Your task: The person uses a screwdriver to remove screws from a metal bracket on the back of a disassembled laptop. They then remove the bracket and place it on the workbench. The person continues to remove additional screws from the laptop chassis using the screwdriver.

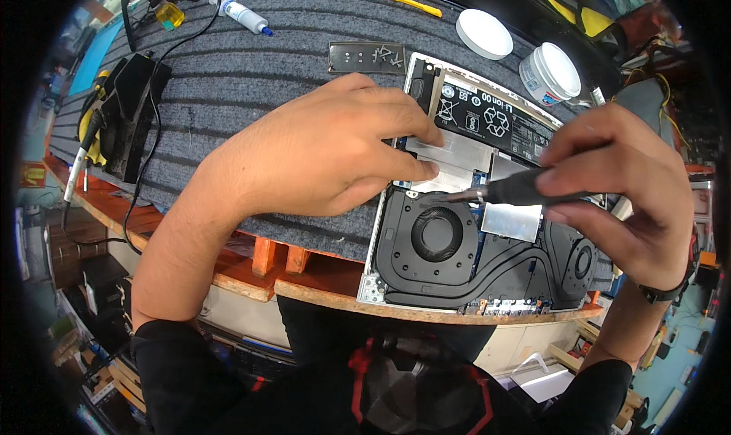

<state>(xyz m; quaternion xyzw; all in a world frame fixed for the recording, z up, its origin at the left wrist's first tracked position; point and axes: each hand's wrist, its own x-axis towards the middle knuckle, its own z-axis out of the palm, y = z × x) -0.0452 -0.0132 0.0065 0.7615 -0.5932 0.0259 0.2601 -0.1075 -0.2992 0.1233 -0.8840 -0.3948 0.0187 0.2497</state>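
Note:
An opened laptop (pixel 505 271) lies at the bench's front, showing a black battery (pixel 480 115), silver plates and two fans. My left hand (pixel 343 149) is open over its upper left, index and middle fingertips resting on a silver plate (pixel 453 157). My right hand (pixel 617 191) grips a dark screwdriver (pixel 514 190), its metal shaft angled leftward to just above the left fan (pixel 436 234), near that plate's lower edge. Whether the tip touches is hard to tell.
A ridged grey mat (pixel 199 92) covers the wooden bench. Behind the laptop are a screw plate (pixel 365 56), a yellow pry tool (pixel 411 3), a white lid (pixel 484 34) and tub (pixel 548 73). A syringe (pixel 244 15) lies back left; cables and a black tool stand (pixel 126 107) sit left.

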